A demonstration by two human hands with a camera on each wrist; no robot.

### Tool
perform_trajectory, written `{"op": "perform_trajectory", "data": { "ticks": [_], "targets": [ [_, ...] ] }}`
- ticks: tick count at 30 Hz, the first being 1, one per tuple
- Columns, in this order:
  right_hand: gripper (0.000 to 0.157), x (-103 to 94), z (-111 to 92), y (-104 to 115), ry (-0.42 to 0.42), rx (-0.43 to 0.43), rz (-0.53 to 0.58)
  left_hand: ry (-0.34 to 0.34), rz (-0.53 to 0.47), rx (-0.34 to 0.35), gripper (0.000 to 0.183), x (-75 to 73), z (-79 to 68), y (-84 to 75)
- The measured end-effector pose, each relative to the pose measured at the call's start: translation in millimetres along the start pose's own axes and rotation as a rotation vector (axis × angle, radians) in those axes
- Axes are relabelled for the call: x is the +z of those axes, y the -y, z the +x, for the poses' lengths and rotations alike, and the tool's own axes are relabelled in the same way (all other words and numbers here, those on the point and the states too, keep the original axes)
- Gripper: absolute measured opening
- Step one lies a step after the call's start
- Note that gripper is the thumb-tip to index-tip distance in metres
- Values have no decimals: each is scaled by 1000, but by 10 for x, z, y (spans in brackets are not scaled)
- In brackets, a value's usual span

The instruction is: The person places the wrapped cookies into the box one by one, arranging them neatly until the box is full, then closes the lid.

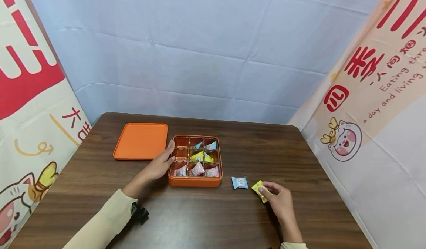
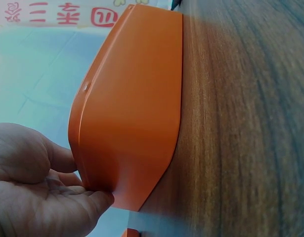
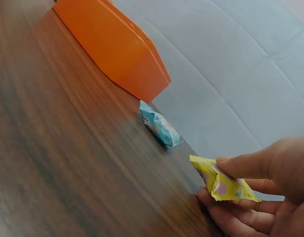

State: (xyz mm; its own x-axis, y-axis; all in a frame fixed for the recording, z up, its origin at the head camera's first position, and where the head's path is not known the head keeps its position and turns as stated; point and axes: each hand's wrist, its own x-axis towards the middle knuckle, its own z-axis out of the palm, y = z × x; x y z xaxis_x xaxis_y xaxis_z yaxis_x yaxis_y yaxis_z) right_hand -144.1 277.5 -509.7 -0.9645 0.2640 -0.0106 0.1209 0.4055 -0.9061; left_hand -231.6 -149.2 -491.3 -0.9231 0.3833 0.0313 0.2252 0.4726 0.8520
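My right hand (image 1: 279, 201) pinches a yellow wrapped candy (image 3: 221, 182) between thumb and fingers, close over the table. Just left of it, a blue wrapped candy (image 1: 240, 182) lies on the wood. An orange box (image 1: 194, 182) with a divided tray stands mid-table. Its near row holds pink candies (image 1: 197, 169), the middle row yellow ones (image 1: 197, 156), and the far row blue ones (image 1: 210, 145). Two compartments on the left, far and middle, have no candy in them. My left hand (image 1: 159, 164) rests against the box's left wall, fingers extended along it.
An orange lid (image 1: 143, 141) lies flat behind and left of the box. The brown wooden table (image 1: 199, 219) backs onto a pale blue curtain (image 1: 186, 56). Printed cloths hang at both sides.
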Motion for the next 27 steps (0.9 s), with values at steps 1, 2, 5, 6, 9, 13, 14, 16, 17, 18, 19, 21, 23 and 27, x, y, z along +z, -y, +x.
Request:
{"op": "perform_trajectory", "data": {
  "ticks": [1,2,5,6,9,13,14,16,17,18,19,21,23,27],
  "targets": [
    [32,-4,1,-2,8,13,39,1,-1,0,62,-2,2,-3],
    [33,-9,-1,-1,17,26,79,1,-1,0,62,-3,3,-6],
    [35,-21,-9,-2,55,62,175,5,-5,-2,62,-3,3,-9],
    [35,-22,-9,0,61,72,192,5,-5,-2,62,-2,2,-8],
    [35,-26,-10,2,72,98,211,7,-3,-3,62,0,1,-2],
    [35,-28,1,0,72,130,207,7,-5,-7,62,1,3,2],
    [35,-29,5,-2,73,133,205,7,-7,-8,63,-1,3,1],
    [36,-33,8,-2,75,133,202,4,-8,-7,63,-3,4,0],
    [36,-33,9,-2,77,132,203,4,-8,-6,63,-4,4,-1],
    [36,-33,12,-4,78,131,205,5,-8,-5,63,-5,5,-1],
    [36,-34,13,-7,79,129,208,4,-9,-6,63,-7,7,0],
    [37,-37,14,-12,80,132,217,5,-9,-6,63,-9,10,3],
    [36,-39,19,-18,78,139,226,8,-7,-6,63,-13,12,10],
    [39,-48,27,-24,76,150,225,1,6,2,62,-19,16,12]
  ]
}}
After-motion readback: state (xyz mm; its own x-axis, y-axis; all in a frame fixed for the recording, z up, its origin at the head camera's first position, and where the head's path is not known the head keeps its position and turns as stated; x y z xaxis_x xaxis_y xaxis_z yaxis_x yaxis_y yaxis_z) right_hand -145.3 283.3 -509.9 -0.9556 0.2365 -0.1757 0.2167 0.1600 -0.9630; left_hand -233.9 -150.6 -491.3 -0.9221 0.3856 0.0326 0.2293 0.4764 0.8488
